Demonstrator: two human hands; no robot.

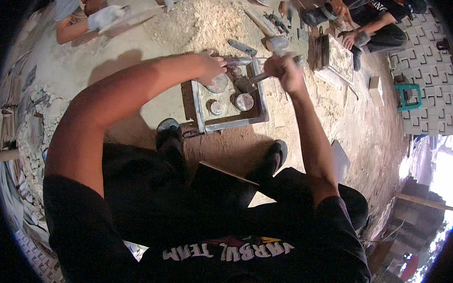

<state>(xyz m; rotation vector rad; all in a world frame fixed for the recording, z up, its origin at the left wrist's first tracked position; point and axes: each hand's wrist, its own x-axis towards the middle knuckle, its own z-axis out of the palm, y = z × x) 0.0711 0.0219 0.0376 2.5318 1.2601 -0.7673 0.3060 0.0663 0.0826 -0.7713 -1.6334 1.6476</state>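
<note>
While the left hand (211,69) is over the frame (236,123), its fingers are extended and slightly parted at the upper edge of a pale disc (219,84); whether they touch it, I cannot tell. Nearer the body than those fingers sits a small round (216,108), with a larger round (244,102) to its right. Between both hands' fingers, within the frame's outline, is the trowel (245,84), blade pointing left and slightly bodyward, long axis slanting up rightward. The right hand (286,71), blurred, has its fingers curled tightly around the handle. Just beyond them lies a mallet (277,42); well rightward stands a green stool (407,87).
</note>
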